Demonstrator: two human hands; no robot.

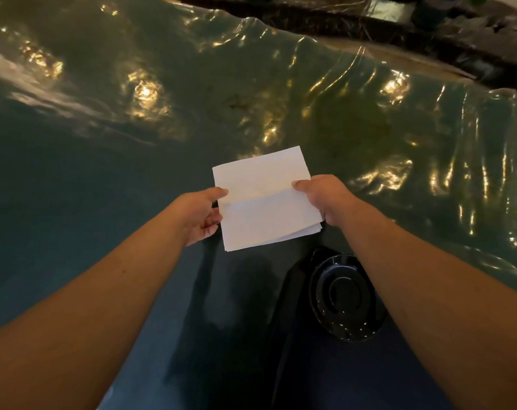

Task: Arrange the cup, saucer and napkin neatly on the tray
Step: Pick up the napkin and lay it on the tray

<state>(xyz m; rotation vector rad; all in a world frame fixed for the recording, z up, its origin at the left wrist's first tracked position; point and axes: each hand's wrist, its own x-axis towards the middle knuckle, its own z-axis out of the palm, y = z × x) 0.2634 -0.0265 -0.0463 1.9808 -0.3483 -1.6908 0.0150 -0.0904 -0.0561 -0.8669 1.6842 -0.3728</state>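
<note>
Left hand (202,216): thumb on top, fingers under, pinching the left edge of the white napkin (266,199).
Right hand (325,199): pinching the right edge the same way, thumb on the fold line.
Napkin: a folded square held between both sets of fingers, apparently just above the table cover (103,143) (contact cannot be told).
Saucer (344,297): black, nearer the body than the right fingers, partly under the right forearm, on what looks like a dark tray (286,306).
Cup: not in view.
Risk: the loose layers at the lower right corner could fan open if one pinch lets go first.
Risk: the right forearm might knock the saucer when it draws back.
Surroundings: shiny, wrinkled cover beyond the fingertips; dark clutter along the far edge, too dim to identify.
</note>
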